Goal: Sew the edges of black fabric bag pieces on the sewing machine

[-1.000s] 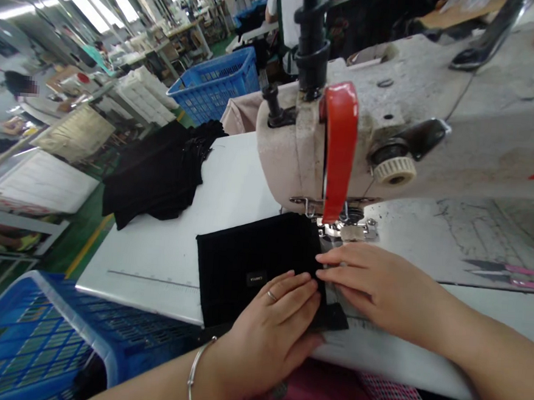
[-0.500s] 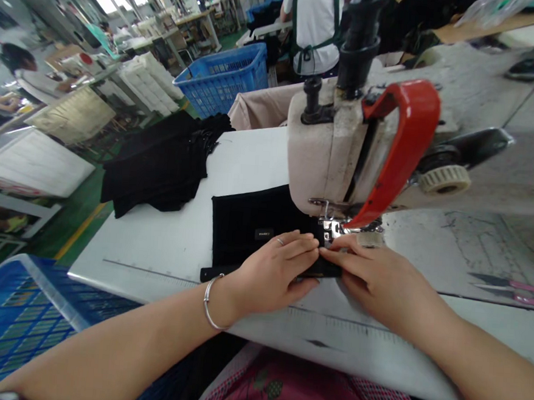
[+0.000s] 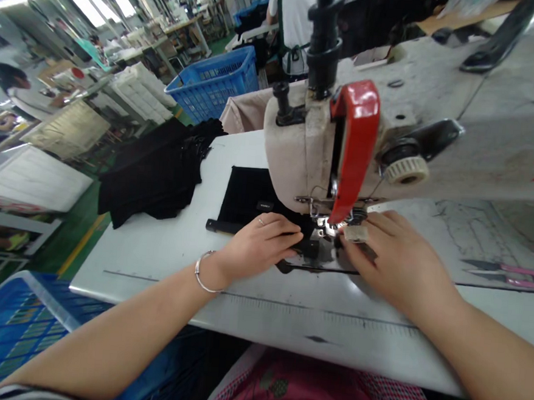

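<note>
Pressing black fabric (image 3: 246, 195) flat on the table (image 3: 163, 247) under the sewing machine (image 3: 297, 159).
Pinned by left hand (image 3: 261, 245) left of the machine's needle, right hand (image 3: 395, 264) right of it; both grips released, fingers flat.

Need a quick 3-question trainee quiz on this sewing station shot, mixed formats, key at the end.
1. True or false: the left hand presses on the black fabric piece.
2. Where do the pink-handled snips lie? A) to the right of the right hand; B) on top of the heap of dark cloth; C) inside a blue crate.
3. Fill in: the guard on the sewing machine head, above the needle, is coloured ____.

Key: 1 true; 2 A; 3 red.
</note>
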Tool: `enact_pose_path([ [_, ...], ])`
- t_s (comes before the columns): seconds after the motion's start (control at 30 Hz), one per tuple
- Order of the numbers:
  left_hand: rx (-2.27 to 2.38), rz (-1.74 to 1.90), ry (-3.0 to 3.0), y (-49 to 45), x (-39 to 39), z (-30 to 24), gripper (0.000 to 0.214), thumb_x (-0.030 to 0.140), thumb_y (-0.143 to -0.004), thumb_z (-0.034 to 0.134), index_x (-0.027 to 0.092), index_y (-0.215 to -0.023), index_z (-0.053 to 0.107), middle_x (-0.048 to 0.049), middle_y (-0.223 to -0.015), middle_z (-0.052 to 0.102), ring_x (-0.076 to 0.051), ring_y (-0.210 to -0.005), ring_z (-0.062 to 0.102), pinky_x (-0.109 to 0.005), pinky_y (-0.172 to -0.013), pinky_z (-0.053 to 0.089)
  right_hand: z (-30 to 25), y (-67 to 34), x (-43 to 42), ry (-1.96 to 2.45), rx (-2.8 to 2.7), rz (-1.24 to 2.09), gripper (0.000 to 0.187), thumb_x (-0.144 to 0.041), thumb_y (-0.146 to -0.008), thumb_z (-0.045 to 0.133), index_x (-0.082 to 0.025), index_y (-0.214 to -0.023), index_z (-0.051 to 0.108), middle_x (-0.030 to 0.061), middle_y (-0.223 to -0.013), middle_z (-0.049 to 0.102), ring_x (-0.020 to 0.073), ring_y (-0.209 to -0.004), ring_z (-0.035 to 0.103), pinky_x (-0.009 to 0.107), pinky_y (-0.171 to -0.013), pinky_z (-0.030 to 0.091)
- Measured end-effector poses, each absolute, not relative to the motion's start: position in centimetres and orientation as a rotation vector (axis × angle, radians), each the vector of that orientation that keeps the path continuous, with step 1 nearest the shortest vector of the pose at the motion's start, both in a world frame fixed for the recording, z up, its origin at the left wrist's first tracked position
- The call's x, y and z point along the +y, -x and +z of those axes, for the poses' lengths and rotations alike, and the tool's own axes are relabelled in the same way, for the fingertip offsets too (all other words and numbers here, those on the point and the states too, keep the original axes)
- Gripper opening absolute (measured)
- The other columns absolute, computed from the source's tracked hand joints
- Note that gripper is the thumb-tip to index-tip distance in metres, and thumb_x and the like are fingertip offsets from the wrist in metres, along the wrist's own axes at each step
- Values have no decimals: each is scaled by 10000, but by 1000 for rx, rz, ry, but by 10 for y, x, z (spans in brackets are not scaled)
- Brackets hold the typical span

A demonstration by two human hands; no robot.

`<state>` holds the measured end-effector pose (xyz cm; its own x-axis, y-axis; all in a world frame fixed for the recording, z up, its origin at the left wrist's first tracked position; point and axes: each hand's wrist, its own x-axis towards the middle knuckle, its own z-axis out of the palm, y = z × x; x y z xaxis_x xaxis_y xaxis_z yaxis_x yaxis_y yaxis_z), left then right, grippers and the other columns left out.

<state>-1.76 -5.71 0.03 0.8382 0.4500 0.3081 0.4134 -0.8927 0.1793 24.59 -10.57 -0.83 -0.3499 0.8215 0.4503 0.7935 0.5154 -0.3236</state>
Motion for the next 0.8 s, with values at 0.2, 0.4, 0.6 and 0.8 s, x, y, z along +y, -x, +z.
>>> enact_pose_path([
  [0.2,758,706,-2632,12,-67,-4,201,182,-910,613,203,-1105,658,-44,-1112,712,-167,-1047,643,-391,-956,526,-8,-246,-104,1467,-2333,2,419,-418,-941,501,-210,-583,566,58,-627,555,237,-737,536,396,-729,402],
  [0.4,999,790,-2504,-11,-92,-4,150,155,-879,648,180,-1024,678,-42,-1058,725,-168,-995,652,-365,-926,533,-8,-242,-110,1153,-2354,240,107,-283,-873,618,-195,-905,670,57,-925,658,230,-878,552,370,-807,441],
  [0.6,992,810,-2450,-12,-96,-2,238,99,-880,626,181,-1101,655,-44,-1113,708,-165,-1047,631,-357,-961,522,-12,-234,-108,1080,-2308,126,76,-146,-854,580,-172,-822,643,45,-861,668,215,-804,563,362,-779,452],
  [0.8,1008,795,-2464,-17,-96,0,122,87,-855,651,173,-939,672,-22,-1013,729,-159,-944,643,-343,-908,524,-8,-240,-111,1093,-2337,167,106,-172,-871,569,-174,-794,641,51,-841,655,221,-788,561,380,-751,454],
])
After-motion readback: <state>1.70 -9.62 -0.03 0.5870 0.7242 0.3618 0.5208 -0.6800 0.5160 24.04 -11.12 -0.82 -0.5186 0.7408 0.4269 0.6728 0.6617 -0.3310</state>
